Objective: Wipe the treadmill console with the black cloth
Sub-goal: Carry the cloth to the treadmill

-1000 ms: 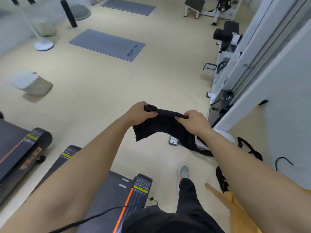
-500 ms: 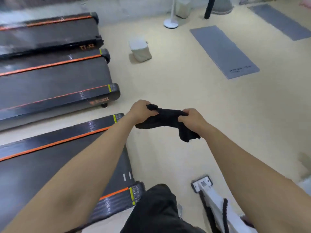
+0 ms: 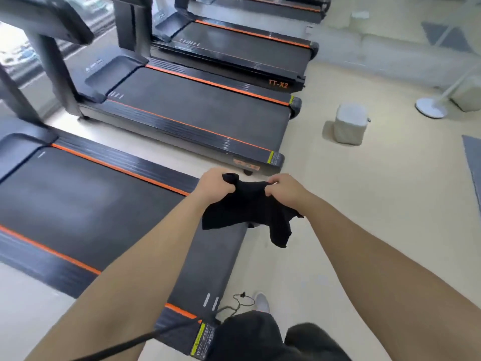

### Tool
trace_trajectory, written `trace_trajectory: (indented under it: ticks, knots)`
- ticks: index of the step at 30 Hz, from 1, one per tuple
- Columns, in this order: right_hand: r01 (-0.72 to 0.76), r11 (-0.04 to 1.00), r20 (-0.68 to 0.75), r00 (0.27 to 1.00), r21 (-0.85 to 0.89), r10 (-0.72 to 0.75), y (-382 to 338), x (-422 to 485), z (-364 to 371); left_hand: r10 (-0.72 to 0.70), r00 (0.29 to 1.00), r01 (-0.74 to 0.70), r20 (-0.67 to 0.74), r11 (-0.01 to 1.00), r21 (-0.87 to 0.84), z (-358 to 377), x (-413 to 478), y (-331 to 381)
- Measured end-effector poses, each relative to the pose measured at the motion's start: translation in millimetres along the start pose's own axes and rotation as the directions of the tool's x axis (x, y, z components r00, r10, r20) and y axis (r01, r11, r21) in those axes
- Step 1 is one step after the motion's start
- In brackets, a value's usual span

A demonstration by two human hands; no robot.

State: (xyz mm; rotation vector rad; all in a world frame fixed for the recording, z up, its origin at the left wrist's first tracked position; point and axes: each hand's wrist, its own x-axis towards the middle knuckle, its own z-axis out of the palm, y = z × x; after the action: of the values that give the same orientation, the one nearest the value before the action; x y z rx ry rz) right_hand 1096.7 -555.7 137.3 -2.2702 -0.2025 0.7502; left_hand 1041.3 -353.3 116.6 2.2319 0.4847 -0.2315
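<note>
From the head camera, your left hand (image 3: 217,184) and right hand (image 3: 285,190) both hold the black cloth (image 3: 250,211) out in front of you, fingers closed on its bunched top edge while the rest hangs loose. The cloth sits above the rear end of the nearest treadmill (image 3: 78,201). More treadmills (image 3: 197,118) line up beyond, and a grey cube (image 3: 350,127) rests on the floor (image 3: 377,204) to your right.

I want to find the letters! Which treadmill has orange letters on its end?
The third treadmill away from the hands. Orange "TT-X2" shows on its rear corner. The second treadmill bears only an unreadable orange mark, and the nearest treadmill shows none.
</note>
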Motion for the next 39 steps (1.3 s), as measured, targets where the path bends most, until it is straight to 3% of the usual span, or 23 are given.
trace_trajectory:
  ticks: [5,9,12,19,25,33,39]
  knots:
    - [0.186,0.978,0.106,0.979,-0.097,-0.175,-86.7,69.9,39.8,-0.177,0.966,0.151,-0.189,0.978,-0.142,-66.6,5.6,-48.1]
    - [0.298,0.946,0.243,0.934,-0.126,-0.262,-163.1,115.5,77.7,-0.304,0.902,0.197,-0.307,0.921,-0.335,-126.7,0.2,-82.2]
    - [0.363,0.925,0.324,0.894,-0.115,-0.310,-218.5,145.2,113.3,-0.388,0.849,0.244,-0.359,0.890,-0.384,-173.6,4.8,-116.1]
    - [0.525,0.847,0.509,0.754,-0.088,-0.415,-361.8,228.2,227.7,-0.557,0.671,0.409,-0.489,0.828,-0.382,-303.0,43.7,-207.4]
    - [0.567,0.817,0.693,0.631,-0.104,-0.349,-536.2,261.9,277.4,-0.689,0.508,0.566,-0.516,0.719,-0.403,-457.0,50.7,-238.5]
    - [0.665,0.745,0.742,0.527,-0.057,-0.414,-771.5,259.2,276.9,-0.723,0.323,0.583,-0.611,0.660,-0.473,-664.0,24.4,-203.2]
    - [0.799,0.596,0.780,0.425,-0.085,-0.460,-903.0,281.6,328.8,-0.699,0.166,0.526,-0.696,0.660,-0.537,-781.3,15.3,-236.1]
